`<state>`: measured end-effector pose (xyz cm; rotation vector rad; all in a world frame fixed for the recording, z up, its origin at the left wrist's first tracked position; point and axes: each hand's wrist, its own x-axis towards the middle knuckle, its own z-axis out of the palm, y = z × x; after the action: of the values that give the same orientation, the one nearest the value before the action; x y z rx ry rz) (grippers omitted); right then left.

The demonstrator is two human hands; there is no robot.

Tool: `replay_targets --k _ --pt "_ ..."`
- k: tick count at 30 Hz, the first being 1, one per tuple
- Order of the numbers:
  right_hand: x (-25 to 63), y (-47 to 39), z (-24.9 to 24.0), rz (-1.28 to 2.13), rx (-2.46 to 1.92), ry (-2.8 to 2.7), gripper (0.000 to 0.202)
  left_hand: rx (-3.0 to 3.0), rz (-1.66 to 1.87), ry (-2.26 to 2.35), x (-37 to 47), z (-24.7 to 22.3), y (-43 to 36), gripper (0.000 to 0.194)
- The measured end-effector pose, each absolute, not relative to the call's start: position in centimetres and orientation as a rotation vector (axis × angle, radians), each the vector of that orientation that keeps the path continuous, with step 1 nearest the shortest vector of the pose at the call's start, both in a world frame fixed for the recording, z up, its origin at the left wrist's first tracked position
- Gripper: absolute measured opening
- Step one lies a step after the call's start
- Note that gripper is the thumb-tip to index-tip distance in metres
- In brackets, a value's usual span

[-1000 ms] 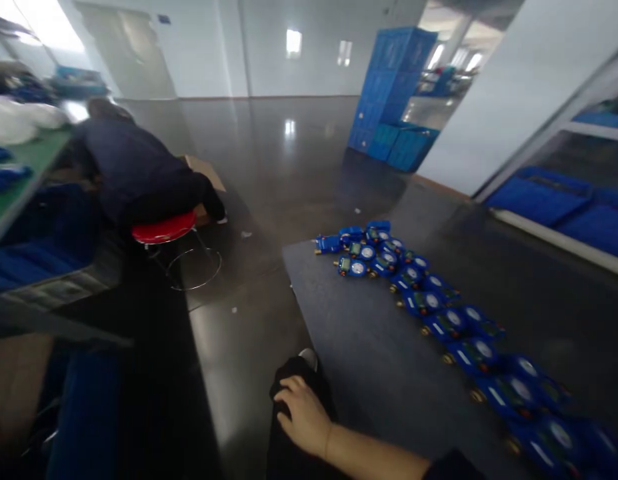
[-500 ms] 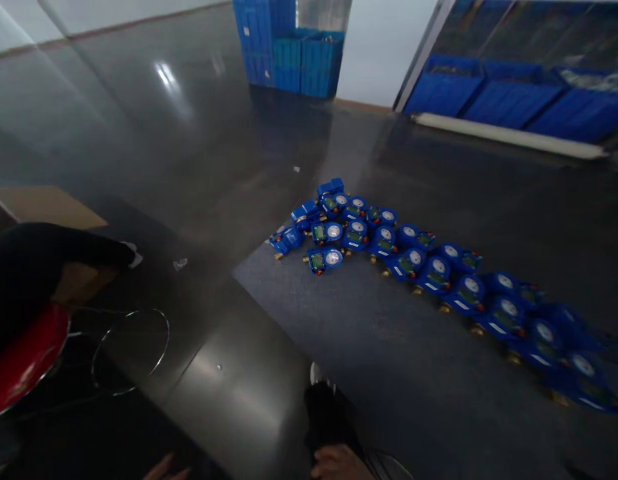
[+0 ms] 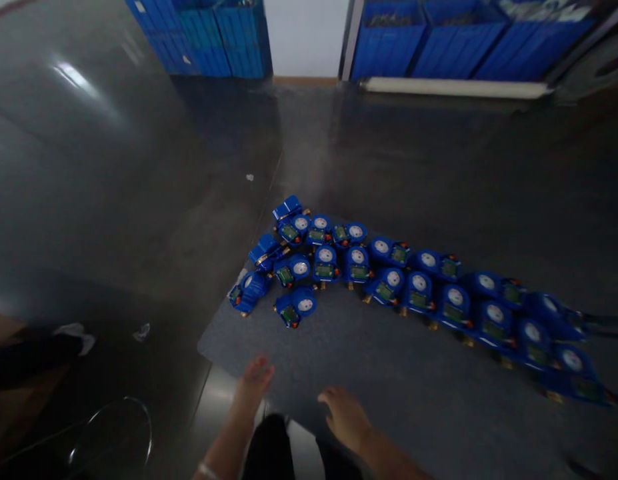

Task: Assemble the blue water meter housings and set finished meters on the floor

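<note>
Both your hands moved forward since half a second ago: left hand (image 3: 257, 385) and right hand (image 3: 347, 419) now over the flat grey mat (image 3: 369, 363), apart, fingers loose, nothing held. Blue dial units (image 3: 453, 310) sit ahead of them, packed in staggered rows along the mat: glossy housings, round white dials (image 3: 357, 256), brass-coloured fittings (image 3: 433, 325). Beyond: shiny dark floor (image 3: 429, 160), long white tube (image 3: 453, 87), blue bins (image 3: 389, 53) with small greyish pieces, whitish stuff (image 3: 549, 10) in the rightmost. Left: blue crates (image 3: 203, 53), contents unreadable.
</note>
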<state>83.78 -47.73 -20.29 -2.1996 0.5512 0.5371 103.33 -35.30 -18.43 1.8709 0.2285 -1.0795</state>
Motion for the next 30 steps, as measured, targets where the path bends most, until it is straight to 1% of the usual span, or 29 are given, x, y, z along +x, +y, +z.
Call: replay_targets --k 4,8,11,14,16,20,21,23,26,30 --pt "92.6 -54.2 -23.8 0.482 -2.338 0.53 0.034 2.079 -0.928 -0.147 111.1 -22.1 -42.6 0.032" --pt "99.9 -58.1 -27.9 0.449 -2.437 0.506 0.037 2.175 -0.854 -0.517 117.1 -25.9 -49.5 0.03" --pt "103.6 -59.8 -30.7 0.46 -2.488 0.482 0.037 2.246 -0.826 -0.767 119.9 -28.1 -53.8 0.037" --pt "105.7 -60.8 -32.6 0.505 -2.53 0.455 0.037 2.299 -0.815 -0.999 121.4 -29.3 -57.4 0.045" --pt "106.1 -61.1 -33.1 0.552 -2.557 0.431 0.037 2.34 -0.837 -1.12 121.8 -29.9 -59.6 0.05" --pt "104.6 -60.3 -32.8 0.628 -2.585 0.362 0.023 2.469 -0.92 -1.276 121.7 -31.0 -62.3 0.057" --pt "103.8 -59.8 -32.6 0.637 -2.581 0.349 0.022 2.508 -0.931 -1.296 121.6 -31.2 -62.6 0.059" --pt "101.8 -58.8 -31.9 0.649 -2.557 0.34 0.027 2.575 -0.938 -1.318 121.4 -31.4 -62.9 0.063" --pt "98.3 -56.9 -30.6 0.673 -2.497 0.376 0.04 2.625 -0.962 -1.334 120.9 -31.2 -62.7 0.07" --pt "93.1 -53.5 -29.2 0.707 -2.396 0.464 0.058 2.615 -1.031 -1.379 120.1 -30.4 -62.5 0.071"
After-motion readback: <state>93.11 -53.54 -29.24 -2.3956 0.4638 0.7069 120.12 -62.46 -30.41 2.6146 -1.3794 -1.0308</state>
